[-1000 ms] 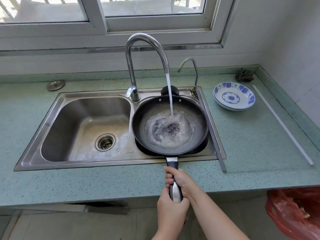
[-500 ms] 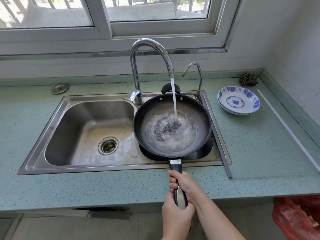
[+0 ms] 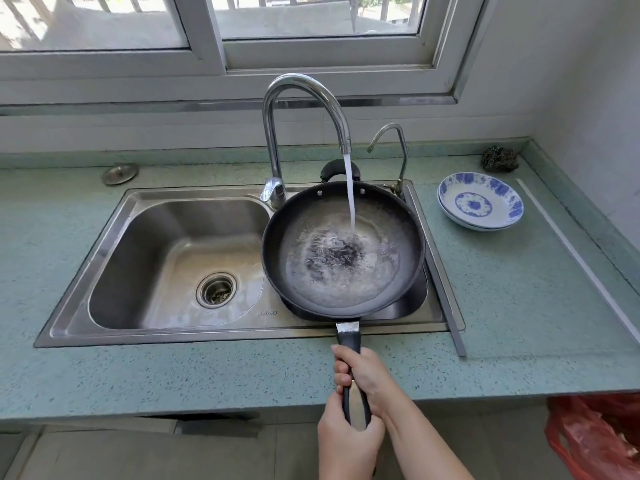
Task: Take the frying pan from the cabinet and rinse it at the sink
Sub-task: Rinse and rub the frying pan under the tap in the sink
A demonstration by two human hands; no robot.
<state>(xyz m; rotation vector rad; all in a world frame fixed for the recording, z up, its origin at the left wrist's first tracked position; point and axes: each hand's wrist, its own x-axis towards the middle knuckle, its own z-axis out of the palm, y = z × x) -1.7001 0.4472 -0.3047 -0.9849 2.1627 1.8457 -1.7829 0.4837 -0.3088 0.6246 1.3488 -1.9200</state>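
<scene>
A black frying pan (image 3: 294,237) is held level over the right basin of the steel sink (image 3: 114,237). Water runs from the tall curved faucet (image 3: 301,84) and lands inside the pan, where it pools and foams around a dark patch at the middle. The pan's long black handle (image 3: 349,339) reaches toward me over the counter's front edge. My right hand (image 3: 372,375) is wrapped around the handle's middle. My left hand (image 3: 346,445) grips the handle's end just behind it. The right basin is mostly hidden under the pan.
The left basin with its drain (image 3: 216,289) lies beside the pan. A small second tap (image 3: 391,143) stands behind the pan. Stacked blue-and-white bowls (image 3: 481,202), a scrubber (image 3: 500,157) and a white strip (image 3: 581,265) sit at right, a metal lid (image 3: 119,173) at left, a red bag (image 3: 595,441) below.
Both hands keep their grip on the handle and the pan stays under the running water. My view has shifted slightly; the pool in the pan keeps churning.
</scene>
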